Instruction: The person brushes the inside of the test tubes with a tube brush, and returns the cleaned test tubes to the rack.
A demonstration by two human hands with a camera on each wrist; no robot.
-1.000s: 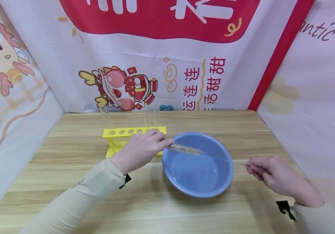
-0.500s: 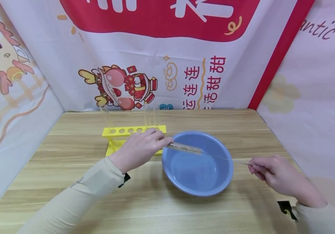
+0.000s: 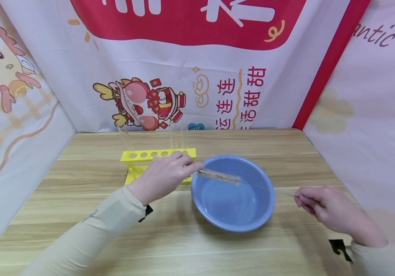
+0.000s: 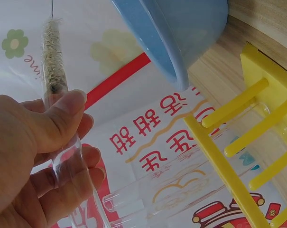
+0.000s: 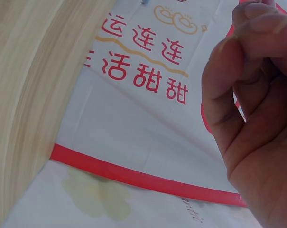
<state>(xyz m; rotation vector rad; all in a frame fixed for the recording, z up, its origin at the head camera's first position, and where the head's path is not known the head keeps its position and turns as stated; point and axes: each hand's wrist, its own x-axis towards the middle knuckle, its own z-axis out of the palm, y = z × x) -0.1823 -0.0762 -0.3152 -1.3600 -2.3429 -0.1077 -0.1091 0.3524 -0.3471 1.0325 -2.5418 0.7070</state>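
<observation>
My left hand (image 3: pixel 168 174) grips a clear test tube (image 4: pixel 69 164) over the blue basin (image 3: pixel 230 226), its mouth pointing right. A test tube brush (image 3: pixel 235 179) sits in the tube, its pale bristles packed along the mouth end and fluffing out at the tip. To the right of the basin, my right hand (image 3: pixel 330 209) pinches the brush's thin wire handle, which spans the basin's right rim. The right wrist view shows that hand (image 5: pixel 262 95) with curled fingers; the wire is hard to make out there.
Behind the left hand stands a yellow test tube rack (image 3: pixel 128 156) with several clear tubes in it, one leaning at its left end (image 3: pixel 125 138). Printed cloth (image 3: pixel 277 88) hangs at the back and sides of the wooden table (image 3: pixel 170 245).
My right hand has shifted slightly right, drawing the brush a little outward, with more bristles fluffed at the tube's mouth. The left hand and tube stay nearly in place.
</observation>
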